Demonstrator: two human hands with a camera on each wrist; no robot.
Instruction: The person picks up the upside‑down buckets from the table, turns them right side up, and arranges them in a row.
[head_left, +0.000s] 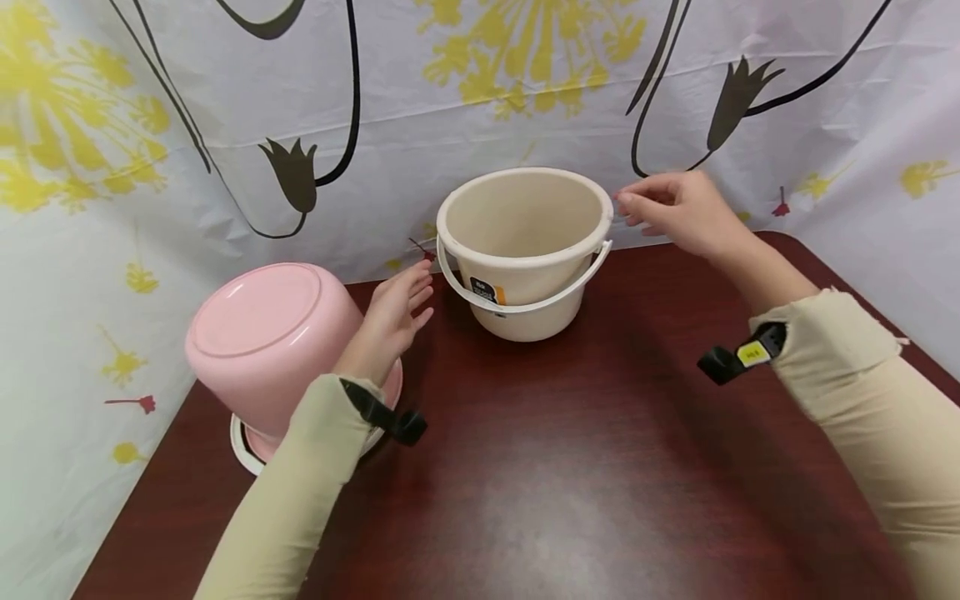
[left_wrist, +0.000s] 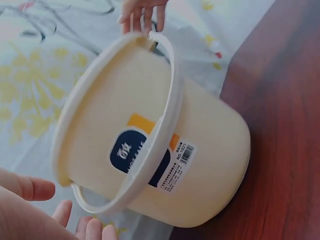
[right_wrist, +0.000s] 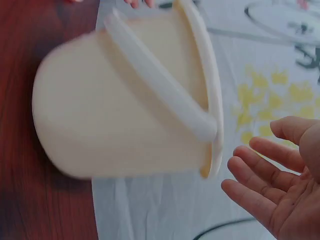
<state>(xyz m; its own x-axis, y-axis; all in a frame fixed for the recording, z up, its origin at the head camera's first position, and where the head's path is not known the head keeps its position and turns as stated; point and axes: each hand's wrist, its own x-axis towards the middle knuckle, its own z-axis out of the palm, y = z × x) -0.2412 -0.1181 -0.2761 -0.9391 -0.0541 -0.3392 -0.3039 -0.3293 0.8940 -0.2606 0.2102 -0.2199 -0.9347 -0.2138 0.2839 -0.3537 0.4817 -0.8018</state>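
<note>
A cream bucket stands upright at the back of the table, its white handle hanging down across the front over a dark and orange label. My left hand is beside the bucket's left side, fingers loosely extended and apart from it. On the other side, my right hand hovers just off the rim, fingers slightly bent and holding nothing. In the right wrist view the right hand's relaxed fingers point toward the rim. The left wrist view shows the label up close.
A pink bucket sits upside down at the left, under my left forearm, with a white handle around its base. Behind the dark red table hangs a patterned white cloth.
</note>
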